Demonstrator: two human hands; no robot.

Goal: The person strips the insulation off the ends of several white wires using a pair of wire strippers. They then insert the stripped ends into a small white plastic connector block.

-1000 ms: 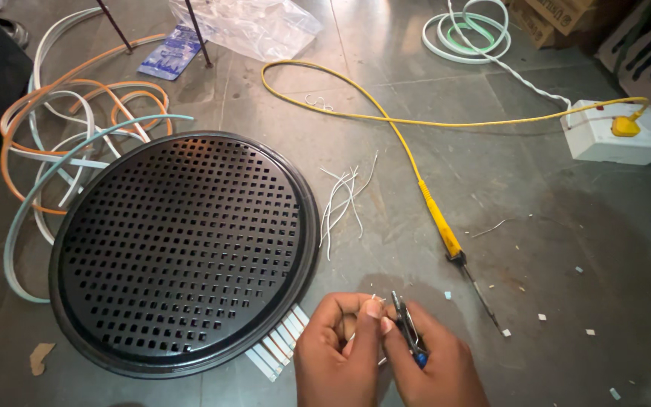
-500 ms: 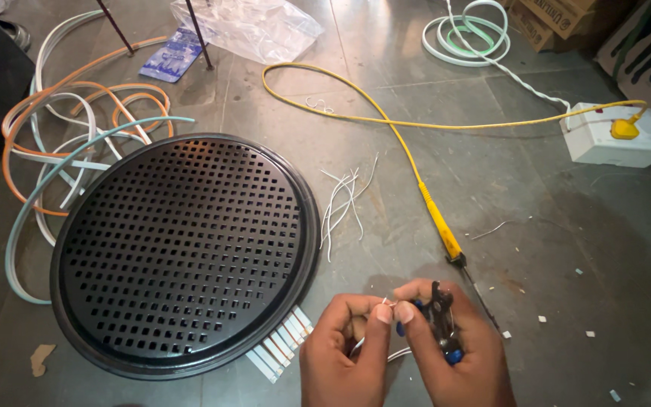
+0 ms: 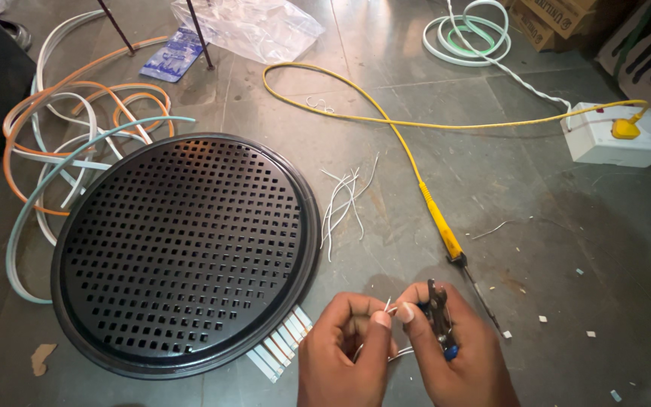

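Left hand (image 3: 348,343) pinched shut on a thin white wire (image 3: 387,307), low in the frame just right of the round black perforated grille (image 3: 182,249). Right hand (image 3: 446,347) closed around small pliers (image 3: 438,313), fingertips meeting the wire. Yellow-handled soldering iron (image 3: 446,234) on the floor just beyond.

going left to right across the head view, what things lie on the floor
orange and white strips → black perforated round tray → loose white wires → yellow-handled soldering iron → white socket box with yellow plug
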